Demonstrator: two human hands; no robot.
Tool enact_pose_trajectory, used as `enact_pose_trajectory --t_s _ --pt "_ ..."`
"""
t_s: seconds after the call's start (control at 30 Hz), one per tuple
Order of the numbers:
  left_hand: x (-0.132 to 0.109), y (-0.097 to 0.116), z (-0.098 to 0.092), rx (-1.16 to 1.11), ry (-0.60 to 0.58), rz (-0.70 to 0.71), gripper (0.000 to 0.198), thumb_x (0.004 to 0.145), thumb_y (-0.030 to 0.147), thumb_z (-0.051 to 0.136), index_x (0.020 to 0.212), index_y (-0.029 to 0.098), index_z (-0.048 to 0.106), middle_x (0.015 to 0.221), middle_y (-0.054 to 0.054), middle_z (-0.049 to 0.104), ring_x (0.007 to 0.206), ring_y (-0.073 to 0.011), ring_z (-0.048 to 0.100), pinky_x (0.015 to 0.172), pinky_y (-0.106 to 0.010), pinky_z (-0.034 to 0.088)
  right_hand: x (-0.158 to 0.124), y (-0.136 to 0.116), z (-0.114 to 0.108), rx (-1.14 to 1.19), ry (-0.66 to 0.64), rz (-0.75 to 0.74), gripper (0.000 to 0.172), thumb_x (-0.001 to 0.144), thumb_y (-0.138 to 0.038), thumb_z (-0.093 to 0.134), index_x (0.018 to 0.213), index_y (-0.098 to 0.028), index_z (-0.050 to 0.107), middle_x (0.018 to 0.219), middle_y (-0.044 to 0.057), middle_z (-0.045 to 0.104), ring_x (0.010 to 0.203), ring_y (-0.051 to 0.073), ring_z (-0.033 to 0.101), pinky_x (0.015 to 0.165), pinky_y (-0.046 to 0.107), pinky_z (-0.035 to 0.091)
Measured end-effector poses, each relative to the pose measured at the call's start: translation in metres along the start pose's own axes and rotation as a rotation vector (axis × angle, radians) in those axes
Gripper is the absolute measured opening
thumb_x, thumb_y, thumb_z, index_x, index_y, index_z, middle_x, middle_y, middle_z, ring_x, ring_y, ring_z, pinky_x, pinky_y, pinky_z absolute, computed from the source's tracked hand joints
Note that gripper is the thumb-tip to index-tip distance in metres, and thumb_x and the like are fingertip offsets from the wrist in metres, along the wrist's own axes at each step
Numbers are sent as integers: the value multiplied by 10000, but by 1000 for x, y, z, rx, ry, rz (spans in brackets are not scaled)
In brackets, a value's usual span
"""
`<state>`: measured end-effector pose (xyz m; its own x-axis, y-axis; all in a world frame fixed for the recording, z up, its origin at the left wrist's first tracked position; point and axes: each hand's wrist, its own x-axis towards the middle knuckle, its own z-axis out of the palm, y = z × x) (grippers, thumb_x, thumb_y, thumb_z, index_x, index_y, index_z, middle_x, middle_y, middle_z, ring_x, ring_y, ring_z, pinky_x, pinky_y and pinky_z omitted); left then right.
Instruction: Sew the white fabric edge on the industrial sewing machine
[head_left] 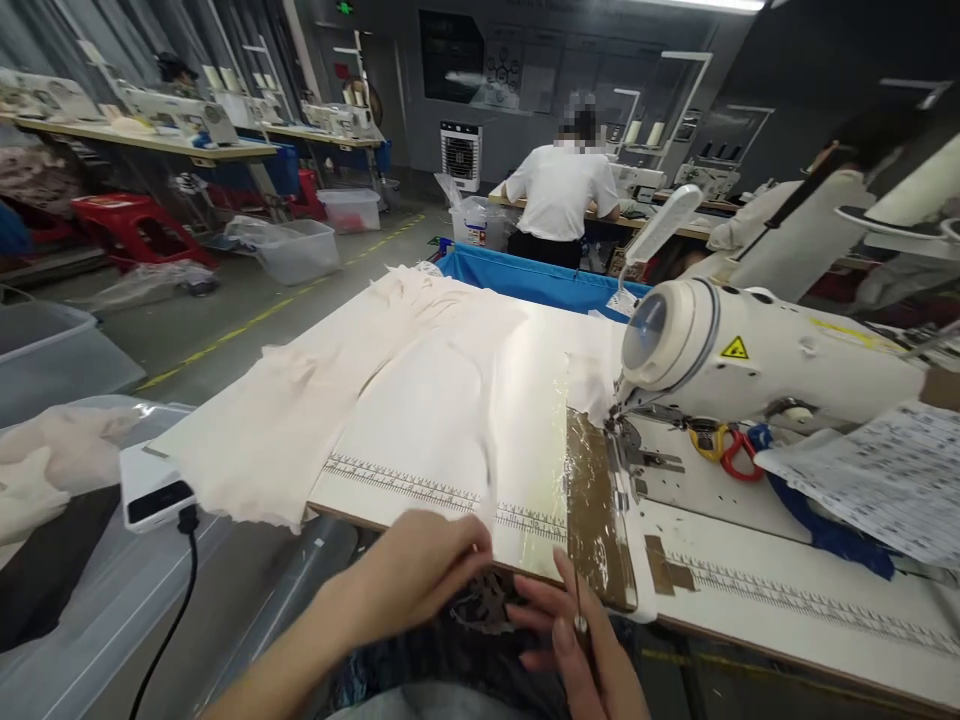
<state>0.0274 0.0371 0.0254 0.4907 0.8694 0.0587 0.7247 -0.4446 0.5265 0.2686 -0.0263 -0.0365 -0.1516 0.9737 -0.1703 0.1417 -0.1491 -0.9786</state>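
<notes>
My left hand (420,580) is at the table's near edge, its fingers curled and pinching a small dark lacy scrap (484,605) over my lap. My right hand (581,650) is just to the right of the scrap and grips a thin metal tool (577,598) that points up toward the table edge. A cream fabric piece (390,400) lies spread over the white sewing table (750,570) and hangs off its left side. The white sewing machine (750,360) stands at the right, its needle area beside the fabric.
Yellow- and red-handled scissors (724,445) and a printed sheet (885,480) lie by the machine. A white device with a black cable (154,490) rests on a clear bin at the left. A blue bin (540,280) and a person in a white shirt (562,195) are beyond the table.
</notes>
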Motion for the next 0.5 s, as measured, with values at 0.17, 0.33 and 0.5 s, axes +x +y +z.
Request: enact_pose_trajectory --t_s 0.17,0.33,0.5 --pt "9 52 43 43 -329 373 157 964 262 532 850 231 636 711 10 677 591 -162 607 568 -258 434 34 -40 9 327 -151 -21 457 957 -570 659 1296 -265 651 1088 86 722 932 236 693 779 320 574" --pt "15 68 61 -46 -397 601 199 980 265 511 843 225 650 746 -7 697 607 -155 614 613 -263 493 30 -33 -3 473 -163 -64 276 941 -468 731 1011 -201 717 751 11 672 662 128 611 645 216 484" --pt "48 17 -6 -236 -130 522 296 1051 326 366 1040 197 632 941 -45 721 846 -146 668 750 -242 519 7 -27 -32 429 -17 52 348 894 -519 764 974 -183 724 751 35 671 645 157 609 648 249 476"
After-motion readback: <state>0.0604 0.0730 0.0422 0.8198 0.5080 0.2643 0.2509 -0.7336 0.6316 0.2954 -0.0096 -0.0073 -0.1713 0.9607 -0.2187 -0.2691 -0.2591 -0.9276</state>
